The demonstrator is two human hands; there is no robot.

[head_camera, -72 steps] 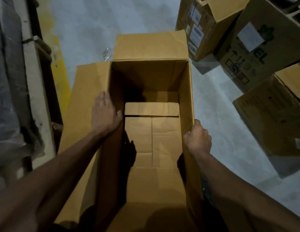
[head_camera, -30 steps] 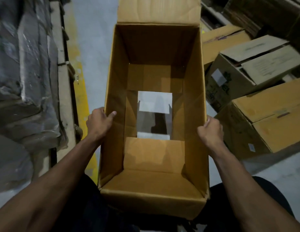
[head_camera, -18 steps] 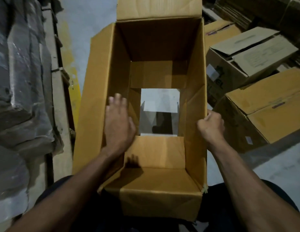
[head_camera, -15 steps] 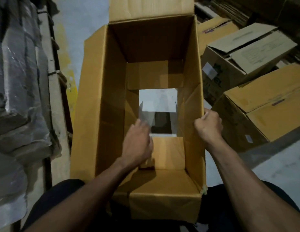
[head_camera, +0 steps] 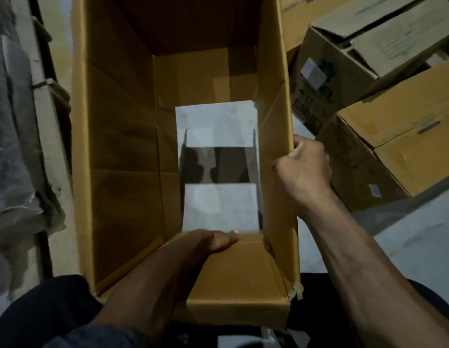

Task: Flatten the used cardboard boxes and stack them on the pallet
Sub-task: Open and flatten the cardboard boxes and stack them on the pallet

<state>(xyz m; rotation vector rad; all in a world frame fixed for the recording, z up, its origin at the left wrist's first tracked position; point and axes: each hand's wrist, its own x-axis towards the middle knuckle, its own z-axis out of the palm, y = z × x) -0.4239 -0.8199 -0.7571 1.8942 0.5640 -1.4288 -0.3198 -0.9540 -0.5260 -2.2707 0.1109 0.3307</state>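
A tall open cardboard box (head_camera: pixel 123 151) stands upright in front of me, its bottom flaps parted so the grey floor shows through the middle. My left hand (head_camera: pixel 208 241) is deep inside the box, its fingers hooked over the edge of the near bottom flap (head_camera: pixel 243 267). My right hand (head_camera: pixel 303 167) is clenched on the top edge of the box's right wall. No pallet is in view.
Several closed and half-open cardboard boxes (head_camera: pixel 384 79) crowd the floor to the right. Plastic-wrapped goods (head_camera: pixel 10 146) on a wooden frame run along the left. A yellow floor stripe (head_camera: pixel 60 54) lies between them and the box.
My left hand has gone from the box's left wall down inside to the near bottom flap. The bottom opening looks larger. My right hand keeps its grip on the right wall.
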